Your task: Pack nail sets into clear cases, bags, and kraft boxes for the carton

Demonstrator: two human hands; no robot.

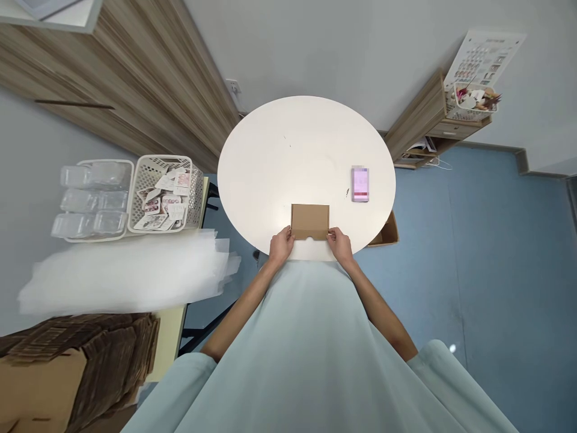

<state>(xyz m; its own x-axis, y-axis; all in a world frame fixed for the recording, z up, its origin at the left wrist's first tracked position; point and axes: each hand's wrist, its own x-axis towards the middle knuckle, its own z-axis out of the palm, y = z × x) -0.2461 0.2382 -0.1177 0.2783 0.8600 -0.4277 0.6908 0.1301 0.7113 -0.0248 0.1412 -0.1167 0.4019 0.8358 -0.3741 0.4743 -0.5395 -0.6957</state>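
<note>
A small brown cardboard box (310,220) lies at the near edge of the white oval table (311,132), its lid down and a thumb notch in the front edge. My left hand (282,245) grips its near left corner with curled fingers. At the near right corner, my right hand (340,245) holds the box in the same way. Some fingertips are hidden against the box's sides. To the right of the box, apart from both hands, a blurred pink-and-white phone-like item (360,184) rests on the table.
On the left stand a white basket of printed cards (196,186), a basket of clear plastic containers (92,198), a stack of translucent sheets (121,273) and flattened cardboard (112,361). An open carton (390,231) sits below the table's right edge. A wooden cabinet (424,114) stands behind.
</note>
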